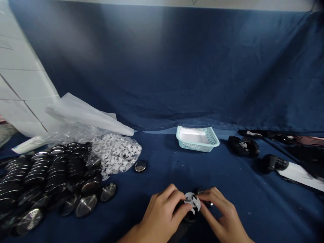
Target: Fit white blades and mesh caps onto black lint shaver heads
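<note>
Both my hands meet low in the head view, around a small white plastic piece with curved blades (pixel 192 201). My left hand (pixel 164 211) pinches it between thumb and fingers from the left. From the right, my right hand (pixel 222 214) has its thumb and fingertips closed on the piece's other edge. Beneath the white piece is a dark round part (pixel 190 216), mostly hidden by my fingers. Another dark shiny part (pixel 201 191) shows just behind my right fingertips. Whether the white piece touches the dark part below, I cannot tell.
Rows of black discs with shiny perforated faces (pixel 37 172) fill the left, beside a clear bag of small white pieces (pixel 117 153). One disc (pixel 140 166) lies apart. A pale blue basket (pixel 197 146) stands at the back. Black parts (pixel 243 145) lie right, near a white strip (pixel 301 174).
</note>
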`<act>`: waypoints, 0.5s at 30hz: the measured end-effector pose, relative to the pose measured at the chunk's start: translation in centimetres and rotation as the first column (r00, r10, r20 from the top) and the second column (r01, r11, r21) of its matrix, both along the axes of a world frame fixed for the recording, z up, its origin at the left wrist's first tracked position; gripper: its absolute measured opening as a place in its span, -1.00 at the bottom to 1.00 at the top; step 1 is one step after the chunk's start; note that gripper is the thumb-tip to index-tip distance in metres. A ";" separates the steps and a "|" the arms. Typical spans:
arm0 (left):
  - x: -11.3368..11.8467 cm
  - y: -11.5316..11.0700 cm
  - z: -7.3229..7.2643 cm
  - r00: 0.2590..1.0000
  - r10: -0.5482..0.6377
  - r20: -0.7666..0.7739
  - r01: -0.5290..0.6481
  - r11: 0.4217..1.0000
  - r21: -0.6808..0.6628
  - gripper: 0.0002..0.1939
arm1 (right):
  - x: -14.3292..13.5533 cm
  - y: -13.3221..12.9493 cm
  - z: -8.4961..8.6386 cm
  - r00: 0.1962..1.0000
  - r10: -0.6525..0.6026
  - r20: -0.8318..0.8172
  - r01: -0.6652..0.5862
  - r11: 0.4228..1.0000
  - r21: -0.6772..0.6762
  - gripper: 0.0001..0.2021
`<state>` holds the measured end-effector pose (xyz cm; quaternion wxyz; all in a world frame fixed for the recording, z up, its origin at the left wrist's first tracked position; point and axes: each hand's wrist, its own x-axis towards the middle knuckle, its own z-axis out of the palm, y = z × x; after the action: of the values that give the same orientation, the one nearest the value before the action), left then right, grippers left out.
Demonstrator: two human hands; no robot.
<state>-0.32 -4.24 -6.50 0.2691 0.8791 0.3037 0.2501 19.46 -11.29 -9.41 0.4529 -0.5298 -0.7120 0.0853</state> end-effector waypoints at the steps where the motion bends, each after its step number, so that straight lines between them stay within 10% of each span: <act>1: 0.0 0.1 0.0 1.000 0.006 -0.002 -0.006 1.000 0.015 -0.77 | -0.1 0.0 0.0 1.000 0.000 -0.008 0.000 1.000 -0.023 -0.92; 15: -0.1 0.7 -0.7 0.989 0.062 -0.136 -0.036 0.983 0.182 -0.70 | -1.0 0.3 -0.6 0.995 -0.028 -0.095 0.011 0.984 -0.176 -0.87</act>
<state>-0.47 -3.52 -7.18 0.1606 0.9074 0.3198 0.2202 18.47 -10.99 -10.02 0.4395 -0.5698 -0.6736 0.1686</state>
